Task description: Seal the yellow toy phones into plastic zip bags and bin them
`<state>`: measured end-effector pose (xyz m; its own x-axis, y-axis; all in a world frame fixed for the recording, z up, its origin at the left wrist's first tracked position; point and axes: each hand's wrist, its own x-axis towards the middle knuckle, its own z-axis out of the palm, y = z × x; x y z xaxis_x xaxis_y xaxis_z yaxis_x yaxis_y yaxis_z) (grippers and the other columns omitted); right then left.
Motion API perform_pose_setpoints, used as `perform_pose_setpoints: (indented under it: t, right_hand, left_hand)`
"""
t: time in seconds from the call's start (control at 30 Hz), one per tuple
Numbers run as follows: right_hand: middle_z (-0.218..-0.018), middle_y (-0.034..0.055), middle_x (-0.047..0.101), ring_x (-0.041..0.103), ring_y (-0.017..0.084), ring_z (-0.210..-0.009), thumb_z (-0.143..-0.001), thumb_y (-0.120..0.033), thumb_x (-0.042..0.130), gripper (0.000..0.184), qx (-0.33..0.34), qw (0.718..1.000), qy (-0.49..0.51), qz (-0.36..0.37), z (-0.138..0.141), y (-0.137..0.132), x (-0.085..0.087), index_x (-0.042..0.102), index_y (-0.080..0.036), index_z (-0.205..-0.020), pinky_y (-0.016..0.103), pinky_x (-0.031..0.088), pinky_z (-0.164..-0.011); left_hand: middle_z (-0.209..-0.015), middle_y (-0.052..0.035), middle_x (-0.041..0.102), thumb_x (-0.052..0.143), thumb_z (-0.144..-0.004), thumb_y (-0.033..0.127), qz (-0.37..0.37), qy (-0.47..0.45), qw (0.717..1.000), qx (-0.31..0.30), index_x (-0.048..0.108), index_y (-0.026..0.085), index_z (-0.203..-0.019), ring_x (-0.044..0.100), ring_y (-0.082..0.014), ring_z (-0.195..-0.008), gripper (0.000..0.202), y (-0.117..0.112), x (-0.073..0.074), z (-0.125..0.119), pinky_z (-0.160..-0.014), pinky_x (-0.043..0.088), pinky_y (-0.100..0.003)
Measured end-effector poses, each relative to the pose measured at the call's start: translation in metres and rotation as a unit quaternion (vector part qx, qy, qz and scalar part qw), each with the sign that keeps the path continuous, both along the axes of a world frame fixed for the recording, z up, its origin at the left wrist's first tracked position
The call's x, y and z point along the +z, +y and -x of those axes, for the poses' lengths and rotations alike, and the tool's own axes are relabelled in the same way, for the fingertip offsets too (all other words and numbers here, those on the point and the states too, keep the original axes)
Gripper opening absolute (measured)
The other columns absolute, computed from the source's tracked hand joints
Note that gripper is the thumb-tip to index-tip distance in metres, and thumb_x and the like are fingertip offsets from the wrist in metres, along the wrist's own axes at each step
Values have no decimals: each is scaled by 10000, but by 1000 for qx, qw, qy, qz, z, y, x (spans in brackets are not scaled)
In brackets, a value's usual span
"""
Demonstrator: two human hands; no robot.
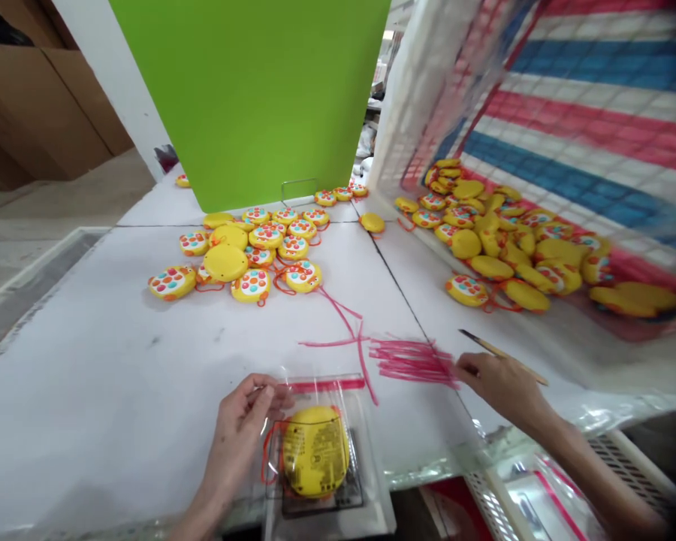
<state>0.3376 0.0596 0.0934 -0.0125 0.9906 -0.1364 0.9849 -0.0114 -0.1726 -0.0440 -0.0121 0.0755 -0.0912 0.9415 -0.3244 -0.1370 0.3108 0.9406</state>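
Note:
In the head view, a clear zip bag with a pink strip along its top lies at the front table edge. Inside it is a yellow turtle-shaped toy, plain side up, with an orange cord; black print covers the bag. My left hand has its fingers curled together on the bag's upper left corner. To the right, my right hand is closed above the table beside red scribbles; whatever its fingertips hold is hidden. A thin brush with a dark tip passes behind that hand.
Several turtle toys lie grouped ahead, below a green board. More toys spill from a striped woven sack at the right. Below the table edge, a basket holds pink-striped bags.

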Motion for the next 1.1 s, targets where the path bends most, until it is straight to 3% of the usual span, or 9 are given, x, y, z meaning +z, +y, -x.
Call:
perform_pose_setpoints:
  t: [0.07,0.13,0.27,0.3,0.43,0.57,0.73,0.9,1.1]
  right_hand:
    - [-684,20,668,617,192,-633,-745,-389,552,206,76,988,78,109,-5,-7,10,669,-224,-779,265,418,-568]
    - [-677,6,663,605,164,-591,-743,-404,576,238,110,972,136,156,-2,-13,19,668,-226,-874,241,422,-540]
    - [-513,3,574,546,153,-500,-794,-350,519,255,86,992,87,17,37,-25,28,610,-186,-621,248,388,-492]
    - [-511,-2,568,537,144,-502,-812,-326,499,289,114,987,114,23,55,-27,28,584,-184,-575,244,385,-498]
    - [-693,7,656,578,136,-630,-797,-256,533,147,152,938,310,42,128,-24,20,652,-176,-761,232,425,-569]
    - [-682,13,656,568,131,-595,-684,-265,662,177,116,879,447,119,167,-6,-2,666,-141,-810,234,432,-551]
    - [-553,-33,564,510,95,-501,-667,-217,622,84,105,834,519,153,172,3,-15,589,-140,-676,208,395,-496]
    - [-572,-32,540,484,92,-529,-687,-184,564,59,124,840,509,138,163,-3,-13,589,-142,-654,207,376,-517]
    - [-558,-21,553,471,99,-496,-680,-89,445,199,125,860,479,125,166,-9,-17,634,-145,-653,204,360,-487]
  left_hand:
    - [-890,-84,698,569,-793,412,6,-8,1000,6,553,180,-826,658,-244,-859,235,0,-1,-1,-746,505,-342]
    - [-875,-76,700,591,-782,396,12,-22,1000,15,550,180,-822,660,-239,-850,224,-1,-1,-2,-744,499,-329]
    - [-862,-64,703,612,-769,386,9,-49,998,27,549,180,-833,660,-231,-838,225,-3,-1,-2,-746,492,-319]
    - [-852,-60,704,616,-765,385,8,-50,998,31,548,179,-836,661,-229,-831,228,-3,-2,-1,-743,490,-316]
    - [-815,-40,706,621,-764,373,1,-45,998,40,540,179,-838,665,-219,-800,222,-4,-1,-2,-736,484,-306]
    - [-819,-42,707,614,-768,371,-3,-37,999,39,536,178,-828,666,-217,-795,217,-5,2,-4,-732,481,-300]
    - [-883,-72,707,554,-809,396,-9,1,1000,20,518,184,-852,656,-236,-855,219,-10,2,3,-778,475,-345]
    - [-811,-27,715,538,-817,394,19,-7,1000,0,470,217,-884,663,-227,-823,200,-13,-4,12,-783,465,-351]
    - [-715,-12,682,509,-771,290,27,-34,999,23,508,188,-696,655,-227,-831,126,-9,-3,9,-734,477,-301]
